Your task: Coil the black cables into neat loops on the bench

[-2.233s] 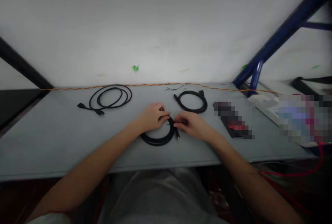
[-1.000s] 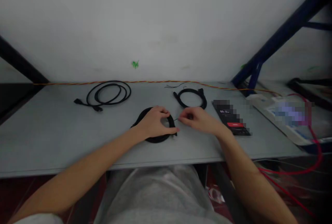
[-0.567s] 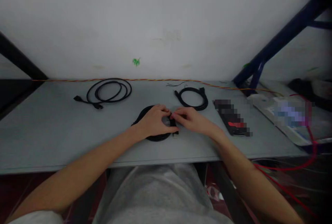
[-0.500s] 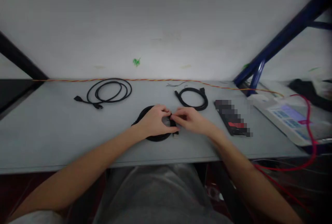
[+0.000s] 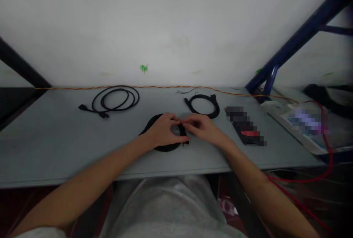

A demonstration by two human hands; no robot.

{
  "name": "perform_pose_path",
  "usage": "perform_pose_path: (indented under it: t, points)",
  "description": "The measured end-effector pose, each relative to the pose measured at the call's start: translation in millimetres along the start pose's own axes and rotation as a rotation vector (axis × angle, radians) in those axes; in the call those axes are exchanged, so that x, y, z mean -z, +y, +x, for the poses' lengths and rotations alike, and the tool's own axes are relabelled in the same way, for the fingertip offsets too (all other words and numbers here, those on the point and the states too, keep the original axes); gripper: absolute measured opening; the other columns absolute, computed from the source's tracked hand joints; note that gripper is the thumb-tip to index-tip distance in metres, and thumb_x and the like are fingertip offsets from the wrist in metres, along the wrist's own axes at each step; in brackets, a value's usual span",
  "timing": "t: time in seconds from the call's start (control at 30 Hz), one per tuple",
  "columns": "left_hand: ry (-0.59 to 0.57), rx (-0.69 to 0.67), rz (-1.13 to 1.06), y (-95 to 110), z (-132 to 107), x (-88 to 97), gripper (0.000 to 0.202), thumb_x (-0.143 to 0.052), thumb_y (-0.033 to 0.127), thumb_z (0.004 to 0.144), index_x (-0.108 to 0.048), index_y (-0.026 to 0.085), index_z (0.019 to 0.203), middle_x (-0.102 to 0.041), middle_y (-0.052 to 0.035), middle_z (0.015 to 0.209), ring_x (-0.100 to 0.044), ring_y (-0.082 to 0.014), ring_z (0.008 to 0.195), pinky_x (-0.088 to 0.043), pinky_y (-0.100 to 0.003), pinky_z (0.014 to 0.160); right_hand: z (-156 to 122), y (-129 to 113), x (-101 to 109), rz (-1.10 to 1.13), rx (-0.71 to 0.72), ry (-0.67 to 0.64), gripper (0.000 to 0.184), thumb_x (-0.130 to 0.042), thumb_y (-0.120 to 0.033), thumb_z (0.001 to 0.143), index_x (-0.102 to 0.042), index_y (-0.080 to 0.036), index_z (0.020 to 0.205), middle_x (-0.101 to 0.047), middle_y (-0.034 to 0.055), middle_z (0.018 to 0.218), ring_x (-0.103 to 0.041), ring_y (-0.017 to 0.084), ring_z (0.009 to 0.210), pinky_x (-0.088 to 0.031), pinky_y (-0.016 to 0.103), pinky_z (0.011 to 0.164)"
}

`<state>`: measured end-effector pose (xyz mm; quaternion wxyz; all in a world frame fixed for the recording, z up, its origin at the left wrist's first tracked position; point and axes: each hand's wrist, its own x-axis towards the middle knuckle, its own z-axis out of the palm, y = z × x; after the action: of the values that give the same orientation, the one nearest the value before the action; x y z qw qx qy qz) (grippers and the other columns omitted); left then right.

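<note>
A coiled black cable [image 5: 168,147] lies on the grey table near its front edge. Across the coil rests my left hand [image 5: 164,129], its thumb and fingers curved round the right side of the loops. My right hand [image 5: 200,125] meets it there, with thumb and forefinger pinched at the coil's upper right edge. What sits in that pinch is too small and too covered to make out. A plug end of the cable pokes out below my left thumb.
Behind lie a loosely looped black cable [image 5: 116,110] at left and a smaller coiled one [image 5: 217,109] at right, near thin black ties [image 5: 185,92]. A blurred dark flat object [image 5: 245,127] lies right, before a white device [image 5: 298,135] and red cable [image 5: 331,161]. A twisted red-yellow wire [image 5: 160,87] runs along the wall.
The view has shifted slightly. Both hands stay at the coil, with only a small shift of the fingers at its right side.
</note>
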<state>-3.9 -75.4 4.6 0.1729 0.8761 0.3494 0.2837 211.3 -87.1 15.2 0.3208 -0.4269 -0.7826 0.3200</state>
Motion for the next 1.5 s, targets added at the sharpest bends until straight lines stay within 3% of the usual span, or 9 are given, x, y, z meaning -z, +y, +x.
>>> perform_pose_path:
  t: [0.23,0.33,0.47,0.77,0.9,1.1,1.27,1.4,1.5]
  points:
    - [0.025,-0.009,-0.016,-4.0,-0.6,-1.0,0.051,-0.084,0.058,0.072,-0.080,0.018,0.104,-0.072,-0.0115,0.108,-0.067,-0.0278,0.103,-0.054,-0.043,0.100,-3.0,-1.2,-11.1,-0.002,-0.117,0.087,0.020,-0.072,-0.033,0.086,-0.078,-0.017,0.096,-0.074,0.0033,0.079,-0.061,0.015,0.065,-0.046,0.027,0.061]
    - [0.023,-0.029,-0.070,-11.1,-1.4,-1.2,0.027,-0.073,0.031,0.084,-0.080,0.018,0.106,-0.073,-0.0116,0.111,-0.069,-0.0259,0.105,-0.055,-0.040,0.100,-4.2,-0.5,-14.7,-0.005,-0.136,0.108,0.016,-0.073,-0.031,0.085,-0.077,-0.017,0.088,-0.074,0.0035,0.079,-0.063,0.016,0.068,-0.047,0.028,0.064]
    - [0.017,-0.026,-0.103,-20.1,-1.5,-0.8,0.043,-0.064,0.008,0.076,-0.078,0.017,0.116,-0.075,-0.0116,0.118,-0.070,-0.0266,0.112,-0.054,-0.040,0.106,-5.3,-0.5,-16.5,-0.027,-0.116,0.135,0.015,-0.073,-0.031,0.086,-0.079,-0.018,0.085,-0.073,0.0036,0.078,-0.062,0.017,0.068,-0.046,0.028,0.065]
    - [-0.126,-0.118,-0.057,-34.5,7.4,11.3,0.023,-0.066,0.011,0.086,-0.083,0.024,0.097,-0.077,-0.0064,0.119,-0.072,-0.0223,0.107,-0.053,-0.035,0.102,-7.5,-1.4,-19.5,-0.074,-0.095,0.145,0.017,-0.071,-0.033,0.089,-0.081,-0.019,0.088,-0.074,0.0053,0.082,-0.064,0.017,0.070,-0.046,0.029,0.066]
    - [-0.211,-0.178,-0.035,-37.0,12.6,21.5,0.023,-0.070,0.013,0.086,-0.083,0.027,0.099,-0.074,-0.0056,0.126,-0.071,-0.0221,0.111,-0.050,-0.037,0.104,-7.7,-0.2,-21.3,-0.033,-0.152,0.156,0.019,-0.074,-0.033,0.087,-0.080,-0.018,0.096,-0.077,0.0056,0.082,-0.066,0.019,0.069,-0.048,0.030,0.065]
    - [-0.198,-0.226,0.057,-33.4,14.0,24.3,0.023,-0.064,0.011,0.090,-0.080,0.026,0.094,-0.073,-0.0045,0.125,-0.067,-0.0214,0.116,-0.044,-0.041,0.109,-6.3,-4.8,-19.8,-0.055,-0.168,0.148,0.012,-0.073,-0.029,0.088,-0.081,-0.020,0.086,-0.079,0.0059,0.085,-0.070,0.021,0.073,-0.050,0.031,0.069]
    - [-0.229,-0.333,0.116,-29.3,10.8,22.6,0.025,-0.052,0.009,0.097,-0.071,0.021,0.107,-0.075,-0.0062,0.118,-0.067,-0.0184,0.113,-0.042,-0.038,0.111,-12.9,-22.1,-27.6,-0.279,-0.167,0.144,0.021,-0.065,-0.032,0.096,-0.081,-0.021,0.089,-0.077,0.0065,0.081,-0.068,0.021,0.072,-0.046,0.031,0.068]
    - [-0.228,-0.285,0.095,-29.5,10.3,19.9,0.024,-0.053,0.010,0.097,-0.069,0.021,0.111,-0.076,-0.0054,0.113,-0.068,-0.0188,0.112,-0.045,-0.036,0.107,-23.7,-40.1,-44.9,-0.503,-0.200,0.193,0.026,-0.064,-0.039,0.097,-0.079,-0.018,0.103,-0.074,0.0128,0.095,-0.068,0.027,0.088,-0.048,0.034,0.074]
    - [-0.221,-0.225,0.030,-32.9,10.2,21.0,0.024,-0.055,0.011,0.097,-0.071,0.022,0.112,-0.076,-0.0049,0.115,-0.069,-0.0188,0.113,-0.046,-0.037,0.109,-23.9,-43.2,-54.2,-0.567,-0.233,0.187,0.020,-0.065,-0.029,0.095,-0.078,-0.017,0.105,-0.073,0.0134,0.096,-0.067,0.027,0.090,-0.048,0.034,0.078]
